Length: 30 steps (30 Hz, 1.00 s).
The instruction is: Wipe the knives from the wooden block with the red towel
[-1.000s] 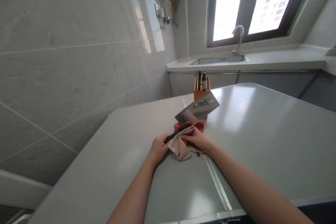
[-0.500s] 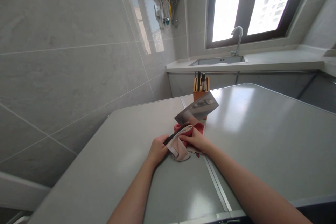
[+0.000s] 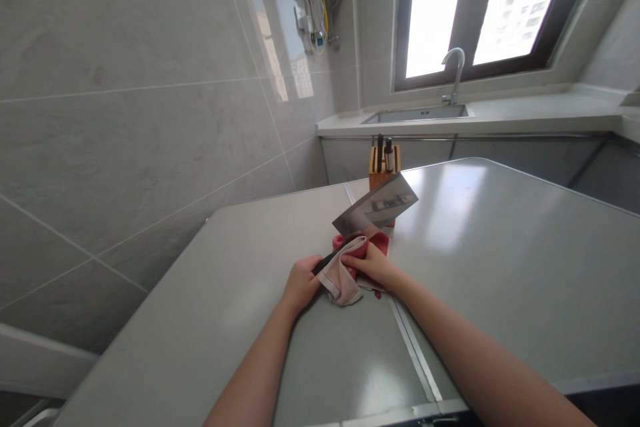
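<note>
Black knife handle (image 3: 327, 263) in left fingers (image 3: 311, 263), red-and-pink cloth (image 3: 341, 284) in right fingers (image 3: 358, 263), pale mark (image 3: 390, 161) in wooden block (image 3: 377, 181) unreadable.

Desk (image 3: 500, 267): grey, glossy, lower half of frame; pale seam strip (image 3: 415, 353) running lengthwise. Standing on it: block (image 3: 379, 180), wooden, right of centre. Cloth (image 3: 343, 285), red and pink, lower centre; desk contact unclear.

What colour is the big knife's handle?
The handle is black; it shows best in the head view.
</note>
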Available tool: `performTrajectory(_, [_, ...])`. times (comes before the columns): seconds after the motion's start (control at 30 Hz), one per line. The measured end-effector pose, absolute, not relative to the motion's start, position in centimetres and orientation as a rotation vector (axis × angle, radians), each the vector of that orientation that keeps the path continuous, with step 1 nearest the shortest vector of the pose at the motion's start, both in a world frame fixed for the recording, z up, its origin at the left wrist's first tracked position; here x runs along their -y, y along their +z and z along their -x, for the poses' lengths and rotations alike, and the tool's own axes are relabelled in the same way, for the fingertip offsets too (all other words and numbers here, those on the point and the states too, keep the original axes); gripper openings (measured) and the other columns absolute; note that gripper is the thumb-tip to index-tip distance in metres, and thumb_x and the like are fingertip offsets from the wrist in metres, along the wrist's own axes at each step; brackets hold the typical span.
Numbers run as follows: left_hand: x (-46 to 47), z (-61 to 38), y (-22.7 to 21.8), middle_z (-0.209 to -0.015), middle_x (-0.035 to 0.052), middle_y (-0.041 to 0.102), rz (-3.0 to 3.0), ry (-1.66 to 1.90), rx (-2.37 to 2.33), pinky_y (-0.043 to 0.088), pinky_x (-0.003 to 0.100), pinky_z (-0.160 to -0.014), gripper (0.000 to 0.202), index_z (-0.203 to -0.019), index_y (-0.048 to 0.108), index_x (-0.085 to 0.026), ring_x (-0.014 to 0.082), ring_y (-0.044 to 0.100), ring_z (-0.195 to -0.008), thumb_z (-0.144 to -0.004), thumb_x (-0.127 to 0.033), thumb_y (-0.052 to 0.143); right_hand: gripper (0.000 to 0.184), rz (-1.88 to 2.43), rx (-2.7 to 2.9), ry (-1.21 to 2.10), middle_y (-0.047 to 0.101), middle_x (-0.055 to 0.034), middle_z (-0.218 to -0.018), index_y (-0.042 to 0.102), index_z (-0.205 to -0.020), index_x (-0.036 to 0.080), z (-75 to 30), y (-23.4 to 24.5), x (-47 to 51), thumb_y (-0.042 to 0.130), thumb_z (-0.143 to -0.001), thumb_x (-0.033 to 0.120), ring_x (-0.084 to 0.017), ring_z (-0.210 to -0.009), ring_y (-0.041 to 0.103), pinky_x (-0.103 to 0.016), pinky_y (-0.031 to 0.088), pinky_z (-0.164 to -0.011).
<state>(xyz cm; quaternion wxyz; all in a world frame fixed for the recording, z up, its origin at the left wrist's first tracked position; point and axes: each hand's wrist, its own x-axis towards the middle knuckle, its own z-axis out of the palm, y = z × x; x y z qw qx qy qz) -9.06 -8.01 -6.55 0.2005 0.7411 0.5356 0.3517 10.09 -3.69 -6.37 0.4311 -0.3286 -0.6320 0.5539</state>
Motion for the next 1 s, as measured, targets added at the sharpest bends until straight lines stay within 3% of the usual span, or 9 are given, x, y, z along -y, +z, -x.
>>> performTrajectory(1.0, [7.93,9.23,-6.83,-0.067,0.0005,0.06,-2.053,0.987,-1.507,0.035,0.022,-0.058,0.018,-0.071,0.061,-0.014,0.0133,0.048,-0.061,-0.076,-0.027,0.051,0.043,0.79,1.633,1.342,0.065,-0.0077,-0.102,0.06,-0.098,0.015,-10.29,-6.09,3.58,0.07,-0.065,0.04,-0.024,-0.098,0.058,-0.039,0.043,-0.09])
